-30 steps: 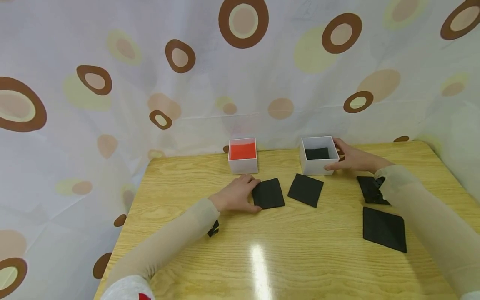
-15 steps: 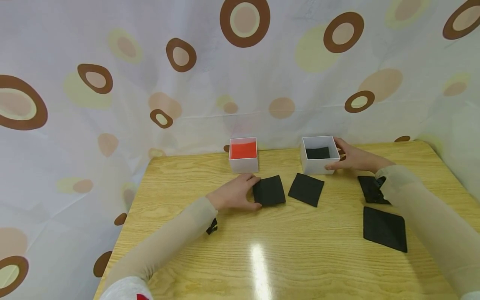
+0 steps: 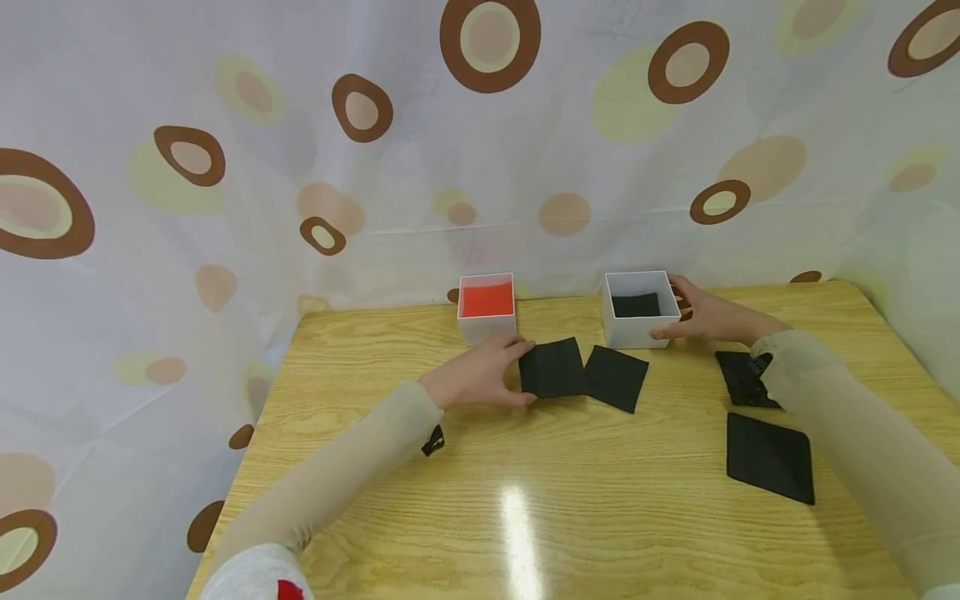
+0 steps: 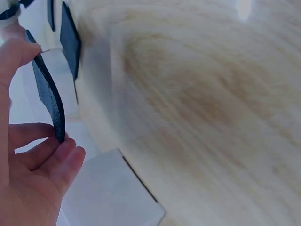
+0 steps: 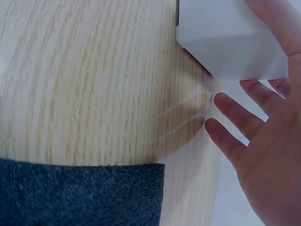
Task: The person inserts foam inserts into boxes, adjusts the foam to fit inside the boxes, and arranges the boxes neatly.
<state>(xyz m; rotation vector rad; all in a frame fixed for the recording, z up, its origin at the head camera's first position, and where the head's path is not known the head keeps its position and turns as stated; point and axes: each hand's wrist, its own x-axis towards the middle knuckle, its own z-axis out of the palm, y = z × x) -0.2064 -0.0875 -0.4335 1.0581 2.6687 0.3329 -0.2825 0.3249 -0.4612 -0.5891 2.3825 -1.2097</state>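
My left hand [image 3: 480,375] pinches a square black foam sheet [image 3: 553,369] by opposite edges, thumb at the near side and fingers at the far side. In the left wrist view this black sheet [image 4: 49,89] is raised off the table and slightly bowed. My right hand [image 3: 712,317] holds the right-hand white box [image 3: 633,336] at its right side. The right wrist view has the thumb on the white box [image 5: 230,42] and some fingers behind it, the others spread apart. Black material lies inside that box.
Another white box [image 3: 487,330] with a red sheet [image 3: 486,302] in it stands behind my left hand. A black square [image 3: 615,379] lies before the right box. Two more, a far square [image 3: 738,375] and a near square [image 3: 768,458], lie at the right. A patterned curtain [image 3: 420,167] backs the table.
My left hand has lifted the black foam sheet and moved it right and away from me, so it now overlaps the neighbouring square's edge in view. The right hand stays on the box.
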